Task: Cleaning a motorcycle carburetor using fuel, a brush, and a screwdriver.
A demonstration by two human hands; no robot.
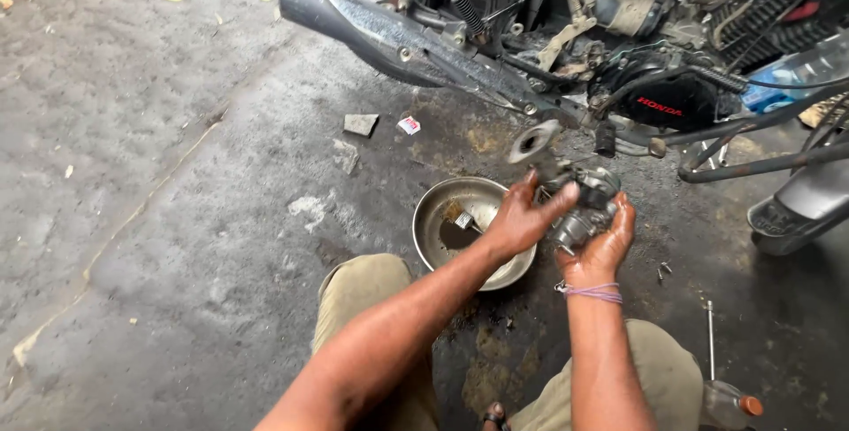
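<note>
A grey metal carburettor is held above the oily floor, with a round flange sticking up at its left. My right hand cups it from below, a thread band on the wrist. My left hand grips its left side, fingers over the top. Just left of the hands a shallow metal bowl sits on the ground with dark liquid and a small brush in it.
A motorcycle stands across the top, its exhaust pipe slanting down towards its black engine. My knees in khaki trousers frame the bottom. A plastic bottle and thin metal rod lie at lower right. Small debris dots the concrete.
</note>
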